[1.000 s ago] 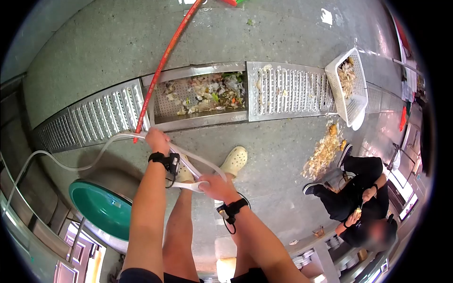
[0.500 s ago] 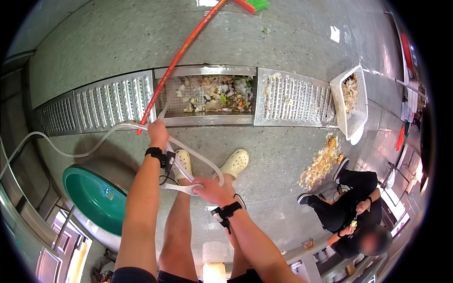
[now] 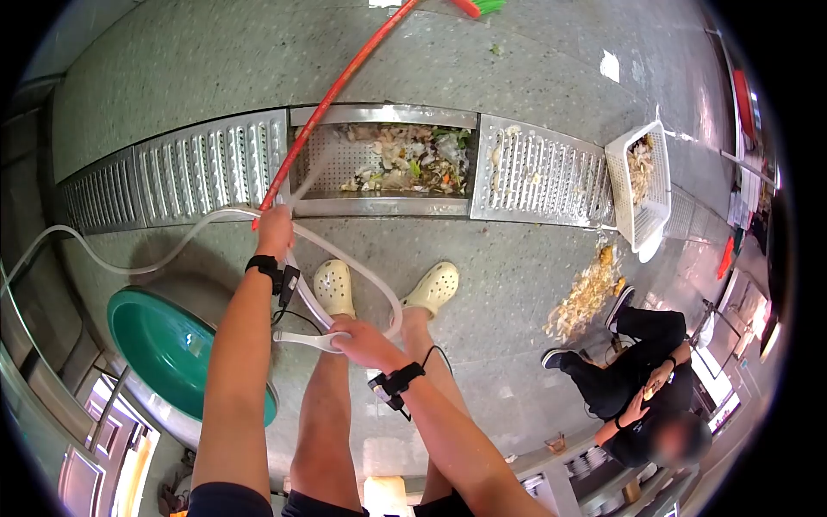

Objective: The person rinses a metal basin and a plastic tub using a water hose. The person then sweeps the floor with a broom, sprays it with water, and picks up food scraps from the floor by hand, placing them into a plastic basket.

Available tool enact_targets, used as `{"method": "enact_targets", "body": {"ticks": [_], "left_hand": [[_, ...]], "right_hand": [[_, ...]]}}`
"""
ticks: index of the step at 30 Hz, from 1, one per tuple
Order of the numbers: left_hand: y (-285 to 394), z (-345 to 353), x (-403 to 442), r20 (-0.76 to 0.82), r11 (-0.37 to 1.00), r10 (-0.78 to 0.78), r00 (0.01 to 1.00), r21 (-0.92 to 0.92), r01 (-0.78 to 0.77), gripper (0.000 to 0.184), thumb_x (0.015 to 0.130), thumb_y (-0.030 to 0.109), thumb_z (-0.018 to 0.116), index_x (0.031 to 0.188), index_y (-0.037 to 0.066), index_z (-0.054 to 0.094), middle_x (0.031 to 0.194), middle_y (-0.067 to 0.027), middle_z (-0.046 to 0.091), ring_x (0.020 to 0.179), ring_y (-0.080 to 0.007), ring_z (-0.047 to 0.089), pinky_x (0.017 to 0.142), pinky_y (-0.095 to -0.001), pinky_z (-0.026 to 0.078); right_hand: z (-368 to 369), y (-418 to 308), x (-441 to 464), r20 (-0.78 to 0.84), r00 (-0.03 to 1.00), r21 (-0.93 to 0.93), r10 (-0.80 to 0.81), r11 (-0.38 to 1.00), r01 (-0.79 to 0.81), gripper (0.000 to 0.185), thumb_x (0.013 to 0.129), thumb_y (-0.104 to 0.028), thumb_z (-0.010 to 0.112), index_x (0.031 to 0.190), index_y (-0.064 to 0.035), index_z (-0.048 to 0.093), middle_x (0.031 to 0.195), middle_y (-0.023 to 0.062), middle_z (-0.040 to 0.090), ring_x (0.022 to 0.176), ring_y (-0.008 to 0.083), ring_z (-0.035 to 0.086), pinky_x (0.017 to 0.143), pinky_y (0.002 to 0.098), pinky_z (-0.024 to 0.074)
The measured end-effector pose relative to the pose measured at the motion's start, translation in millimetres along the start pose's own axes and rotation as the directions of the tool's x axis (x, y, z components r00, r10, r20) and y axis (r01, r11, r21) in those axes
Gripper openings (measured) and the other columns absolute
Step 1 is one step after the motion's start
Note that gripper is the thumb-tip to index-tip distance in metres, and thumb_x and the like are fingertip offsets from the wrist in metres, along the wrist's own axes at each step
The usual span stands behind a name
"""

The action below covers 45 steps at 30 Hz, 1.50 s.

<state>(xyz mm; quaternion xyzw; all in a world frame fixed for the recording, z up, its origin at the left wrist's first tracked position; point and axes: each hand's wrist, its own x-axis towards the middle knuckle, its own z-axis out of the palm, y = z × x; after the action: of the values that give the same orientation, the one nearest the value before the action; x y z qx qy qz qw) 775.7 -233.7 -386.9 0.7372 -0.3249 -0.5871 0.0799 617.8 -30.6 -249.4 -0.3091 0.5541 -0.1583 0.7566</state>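
Observation:
My left hand point(image 3: 276, 233) is closed around a clear, pale hose point(image 3: 372, 280), just beside the lower end of a red broom handle point(image 3: 320, 105). A translucent streak, which looks like water, runs from there into the open floor drain point(image 3: 383, 207). Wet food scraps point(image 3: 413, 162) lie in the perforated tray of that drain. Lower down, my right hand point(image 3: 369, 345) is closed on the hose where it loops back. A white, flat piece with a rounded end point(image 3: 301, 339) sticks out by its fingers; its kind is unclear.
Metal grates point(image 3: 211, 168) flank the drain. A green-lined tub point(image 3: 164, 349) stands at lower left. At right, a white basket point(image 3: 639, 185) holds scraps, and a scrap pile point(image 3: 586, 297) lies on the floor near a crouching person point(image 3: 642, 362) working with both hands. Green broom bristles point(image 3: 489, 5) show at the top.
Both my hands have shifted slightly left, and the left one a little up, with the hose. The streak now reaches further into the drain. The view has tilted slightly.

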Motion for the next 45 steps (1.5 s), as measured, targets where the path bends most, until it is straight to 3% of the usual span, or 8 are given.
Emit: {"method": "enact_targets", "body": {"ticks": [2, 8, 17, 29, 32, 35, 38, 45], "left_hand": [[-17, -6, 10, 0.076, 0.966, 0.071, 0.995, 0.242, -0.087, 0.026, 0.088, 0.025, 0.043, 0.069, 0.007, 0.046, 0.052, -0.0045, 0.042, 0.036, -0.0179, 0.041, 0.035, -0.0338, 0.034], [2, 0, -7, -0.125, 0.979, -0.042, 0.991, -0.203, 0.016, 0.03, 0.09, 0.024, 0.041, 0.07, 0.003, 0.047, 0.05, -0.0086, 0.045, 0.034, -0.0204, 0.045, 0.034, -0.0345, 0.035], [0, 19, -8, -0.016, 0.948, -0.054, 0.998, -0.314, 0.046, 0.03, 0.091, 0.023, 0.041, 0.07, 0.002, 0.048, 0.051, -0.0085, 0.045, 0.035, -0.021, 0.045, 0.034, -0.0338, 0.035], [7, 22, 0, -0.075, 0.995, -0.004, 0.997, 0.103, 0.012, 0.04, 0.091, 0.025, 0.041, 0.069, -0.005, 0.054, 0.05, -0.0163, 0.051, 0.038, -0.0281, 0.053, 0.038, -0.0415, 0.041], [-3, 9, 16, 0.091, 0.932, -0.012, 0.996, 0.361, -0.022, 0.04, 0.09, 0.024, 0.041, 0.069, -0.006, 0.054, 0.053, -0.0181, 0.054, 0.04, -0.0286, 0.055, 0.039, -0.0411, 0.042], [25, 14, 8, 0.091, 0.945, -0.065, 0.994, 0.325, 0.032, 0.037, 0.091, 0.02, 0.039, 0.071, -0.007, 0.055, 0.053, -0.0185, 0.054, 0.04, -0.0286, 0.055, 0.039, -0.0407, 0.043], [16, 17, 26, 0.25, 0.854, 0.058, 0.967, 0.489, -0.177, 0.034, 0.091, 0.016, 0.038, 0.073, -0.007, 0.054, 0.054, -0.0186, 0.054, 0.04, -0.0281, 0.055, 0.039, -0.0402, 0.043], [43, 34, 2, 0.049, 0.964, -0.086, 0.995, 0.257, 0.071, 0.036, 0.092, 0.021, 0.036, 0.068, -0.002, 0.05, 0.051, -0.0147, 0.048, 0.038, -0.0261, 0.05, 0.039, -0.0396, 0.039]], "right_hand": [[2, -1, -1, 0.012, 0.999, -0.007, 0.046, 0.999, -0.046, 0.029, 0.08, -0.021, 0.055, 0.099, -0.0027, 0.065, 0.106, 0.0168, 0.063, 0.101, 0.0337, 0.059, 0.09, 0.0387, 0.0457], [6, 4, 1, -0.019, 0.999, -0.012, 0.034, 0.999, -0.034, 0.029, 0.08, -0.02, 0.054, 0.1, -0.0015, 0.065, 0.103, 0.0189, 0.064, 0.099, 0.034, 0.06, 0.087, 0.0391, 0.0466], [-16, -13, -11, -0.006, 0.992, 0.059, 0.126, 0.99, -0.125, 0.028, 0.081, -0.019, 0.052, 0.097, 0.001, 0.063, 0.097, 0.0205, 0.065, 0.091, 0.0356, 0.061, 0.08, 0.0396, 0.0473], [-8, -4, -7, 0.004, 0.993, 0.088, 0.114, 0.99, -0.114, 0.028, 0.081, -0.023, 0.056, 0.101, -0.0048, 0.064, 0.101, 0.0182, 0.064, 0.095, 0.034, 0.061, 0.084, 0.0382, 0.0471], [-3, -6, -6, 0.008, 0.996, 0.082, 0.089, 0.993, -0.089, 0.028, 0.08, -0.023, 0.057, 0.101, -0.0059, 0.064, 0.101, 0.0171, 0.064, 0.096, 0.0332, 0.061, 0.085, 0.0374, 0.0471], [2, -9, -5, -0.048, 0.999, 0.12, 0.002, 0.993, 0.004, 0.027, 0.08, -0.022, 0.058, 0.1, -0.0055, 0.064, 0.097, 0.0173, 0.064, 0.094, 0.0327, 0.061, 0.083, 0.0375, 0.0476], [-1, -15, -8, -0.129, 0.988, 0.108, -0.078, 0.99, 0.093, 0.024, 0.079, -0.02, 0.058, 0.097, -0.0045, 0.064, 0.093, 0.0181, 0.064, 0.089, 0.0329, 0.061, 0.079, 0.038, 0.0484], [-23, -18, -18, -0.088, 0.996, 0.252, 0.018, 0.968, 0.004, 0.022, 0.077, -0.016, 0.056, 0.09, -0.0003, 0.064, 0.086, 0.0191, 0.064, 0.083, 0.0343, 0.062, 0.076, 0.0388, 0.0487]]}}
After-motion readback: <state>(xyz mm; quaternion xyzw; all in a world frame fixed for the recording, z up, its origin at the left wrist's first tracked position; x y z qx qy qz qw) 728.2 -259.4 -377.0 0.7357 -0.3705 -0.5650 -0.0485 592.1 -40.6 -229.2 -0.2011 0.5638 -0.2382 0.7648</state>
